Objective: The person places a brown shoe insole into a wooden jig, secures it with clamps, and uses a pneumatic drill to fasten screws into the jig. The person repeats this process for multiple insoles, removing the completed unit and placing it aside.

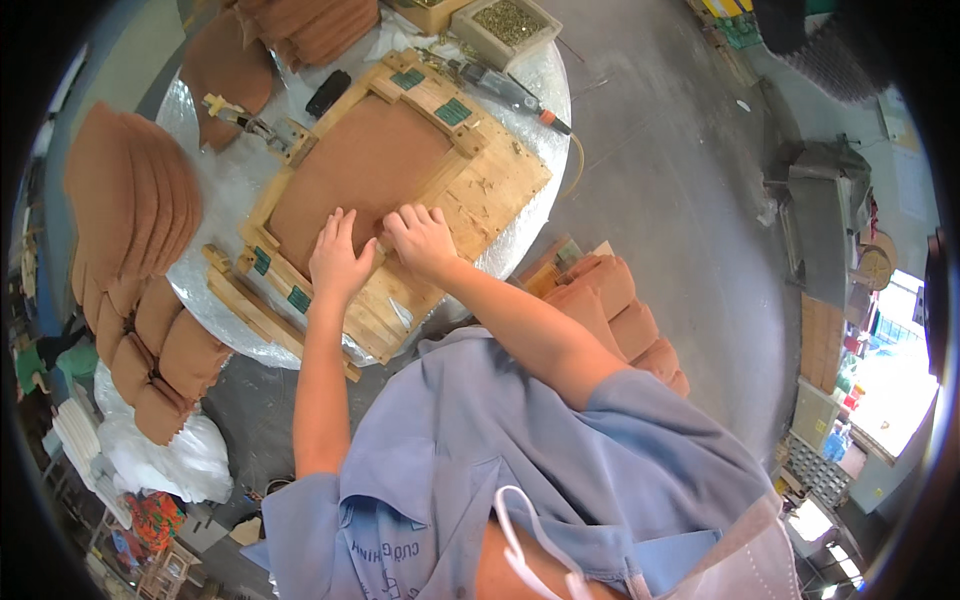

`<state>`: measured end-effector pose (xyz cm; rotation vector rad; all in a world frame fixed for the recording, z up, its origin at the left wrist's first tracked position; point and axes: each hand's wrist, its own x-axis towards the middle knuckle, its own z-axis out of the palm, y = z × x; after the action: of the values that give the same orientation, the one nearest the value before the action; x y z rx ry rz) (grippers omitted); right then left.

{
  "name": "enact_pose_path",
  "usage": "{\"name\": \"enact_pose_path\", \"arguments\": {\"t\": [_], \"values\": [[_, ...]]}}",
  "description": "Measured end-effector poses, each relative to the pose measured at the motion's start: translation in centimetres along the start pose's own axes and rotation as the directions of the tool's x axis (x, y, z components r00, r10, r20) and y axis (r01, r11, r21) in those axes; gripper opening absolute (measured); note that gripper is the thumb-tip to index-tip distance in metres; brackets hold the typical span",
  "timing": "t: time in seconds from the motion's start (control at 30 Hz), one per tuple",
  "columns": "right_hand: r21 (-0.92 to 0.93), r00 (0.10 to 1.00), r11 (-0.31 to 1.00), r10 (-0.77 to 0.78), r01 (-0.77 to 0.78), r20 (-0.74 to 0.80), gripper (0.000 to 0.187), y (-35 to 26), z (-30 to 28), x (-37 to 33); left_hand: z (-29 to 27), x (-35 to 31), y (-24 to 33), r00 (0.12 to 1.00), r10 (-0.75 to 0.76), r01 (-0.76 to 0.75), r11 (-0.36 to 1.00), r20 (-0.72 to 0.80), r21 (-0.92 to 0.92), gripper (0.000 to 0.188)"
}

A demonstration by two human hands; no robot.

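Nearest, the person's grey-blue shirt filled the space before the near edge of the round, film-covered worktop. Two pale wooden strips lay by the near left edge, and a white scrap rested on a plywood board near the near edge.

The left hand lay open, fingers extended, on the near end of a brown panel, holding nothing visible. Just beside it, the right hand was partly curled over the panel's near right part; whether its hidden fingertips gripped anything, I could not tell. The panel lay flat around the middle of the worktop, within a wooden frame bearing green patches at its near and far ends.

Beyond the near right edge sat a pile of brown pieces; beyond the left edge stood a fanned stack of brown shapes. Farther along the frame's left side was a metal clamp, with a black object near it. A grey power tool lay toward the far right edge, and a tray of small brass-coloured pieces stood at the far edge.
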<state>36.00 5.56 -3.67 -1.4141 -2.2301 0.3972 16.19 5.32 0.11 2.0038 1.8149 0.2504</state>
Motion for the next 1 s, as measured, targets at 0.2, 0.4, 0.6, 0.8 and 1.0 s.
{"name": "enact_pose_path", "arguments": {"t": [0.2, 0.4, 0.6, 0.8, 1.0], "values": [[0.240, 0.996, 0.967, 0.092, -0.086, -0.016, 0.021, 5.4, -6.9, 3.2, -3.1, 0.0, -4.5, 0.850, -0.351, 0.357, 0.932, -0.392, -0.061, 0.061], [0.169, 0.969, 0.968, 0.209, -0.186, -0.132, 0.033, 12.6, -5.8, 20.9, 1.3, -0.9, -17.8, 0.157, -0.927, 0.660, 0.355, -0.340, -0.663, 0.080], [-0.110, 0.938, 0.933, -0.346, 0.344, -0.007, 0.046, 13.7, 0.3, 28.8, 0.7, 3.8, -12.1, 0.048, -0.948, 0.815, 0.219, -0.314, -0.536, 0.078], [-0.137, 0.902, 0.904, -0.370, 0.405, 0.220, 0.047, 13.4, 2.8, 27.0, 2.4, 2.1, -12.0, 0.026, -0.941, 0.892, 0.174, -0.339, -0.417, 0.063], [-0.204, 0.908, 0.891, -0.370, 0.406, 0.194, 0.035, 12.8, 2.6, 29.2, 2.5, 4.9, -11.0, 0.003, -0.917, 0.954, 0.123, -0.399, -0.274, 0.053]]}}
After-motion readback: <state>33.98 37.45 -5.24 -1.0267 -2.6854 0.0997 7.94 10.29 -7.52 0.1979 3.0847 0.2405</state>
